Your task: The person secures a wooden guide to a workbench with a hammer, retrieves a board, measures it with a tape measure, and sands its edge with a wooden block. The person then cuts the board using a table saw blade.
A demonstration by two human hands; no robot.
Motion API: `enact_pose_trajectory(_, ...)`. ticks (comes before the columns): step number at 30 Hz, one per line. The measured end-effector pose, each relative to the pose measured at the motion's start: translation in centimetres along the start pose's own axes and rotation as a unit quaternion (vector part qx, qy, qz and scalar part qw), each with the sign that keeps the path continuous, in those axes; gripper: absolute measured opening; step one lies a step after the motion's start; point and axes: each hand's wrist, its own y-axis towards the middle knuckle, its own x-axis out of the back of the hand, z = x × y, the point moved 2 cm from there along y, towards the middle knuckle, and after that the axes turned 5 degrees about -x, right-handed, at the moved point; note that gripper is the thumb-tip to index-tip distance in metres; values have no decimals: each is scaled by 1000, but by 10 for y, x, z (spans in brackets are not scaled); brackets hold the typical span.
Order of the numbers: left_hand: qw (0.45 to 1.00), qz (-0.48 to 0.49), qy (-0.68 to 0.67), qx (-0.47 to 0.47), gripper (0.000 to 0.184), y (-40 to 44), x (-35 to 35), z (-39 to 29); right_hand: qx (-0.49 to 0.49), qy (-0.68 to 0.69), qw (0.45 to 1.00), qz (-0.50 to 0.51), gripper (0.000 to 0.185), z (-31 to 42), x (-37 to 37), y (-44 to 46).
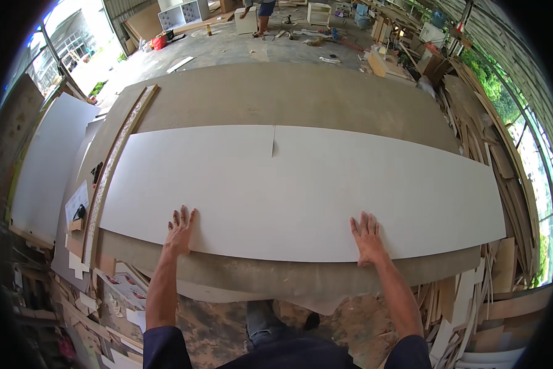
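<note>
A long white panel point(301, 190) lies flat across the brown work table point(288, 92). A thin slit or line runs inward from its far edge, near the middle. My left hand point(180, 232) rests on the panel's near edge, left of centre, fingers stretched out and a little apart. Farther right, my right hand point(368, 238) lies on the same edge with its fingers spread. Neither hand grips anything; both palms face down on the white surface. At the panel's left end, a long straight wooden strip point(118, 163) runs from front to back along the table.
Left of the strip are a paper sheet point(76, 202) and a small dark object point(79, 212). A white board point(49, 166) leans at far left. Scrap wood strips point(507, 160) pile along the right. Behind the table, another person point(263, 15) stands by a white cabinet point(247, 21).
</note>
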Motion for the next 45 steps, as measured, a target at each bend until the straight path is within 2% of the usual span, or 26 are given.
enact_pose_trajectory(7, 1000, 11, -8, 5, 146, 3, -2, 6, 26, 54, 998, 3, 151, -14, 10, -4)
enact_pose_trajectory(34, 999, -26, -32, 2, 146, 55, 32, 6, 20, 36, 999, 26, 154, -36, 42, 54)
enact_pose_trajectory(45, 999, 0, -35, 15, 146, 67, 43, 3, 29, 52, 998, 0, 153, -43, 45, 63)
